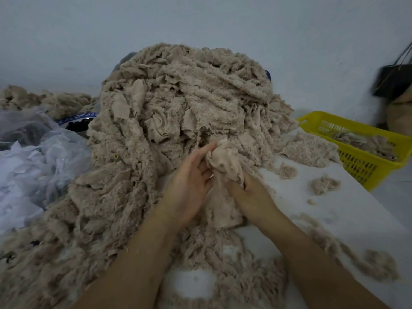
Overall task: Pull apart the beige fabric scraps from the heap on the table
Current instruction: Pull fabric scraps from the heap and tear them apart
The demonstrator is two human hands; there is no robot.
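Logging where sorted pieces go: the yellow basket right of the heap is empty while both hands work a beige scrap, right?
Not empty: the head view shows the yellow basket holding beige scraps. The rest stands: it sits right of the heap, and the left hand and right hand work a beige scrap.

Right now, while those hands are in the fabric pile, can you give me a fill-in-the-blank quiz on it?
The right hand grips a crumpled scrap of ___ fabric.
The basket beside the heap is coloured ___.
The clear plastic bags lie to the heap's ___.
Missing words: beige, yellow, left.
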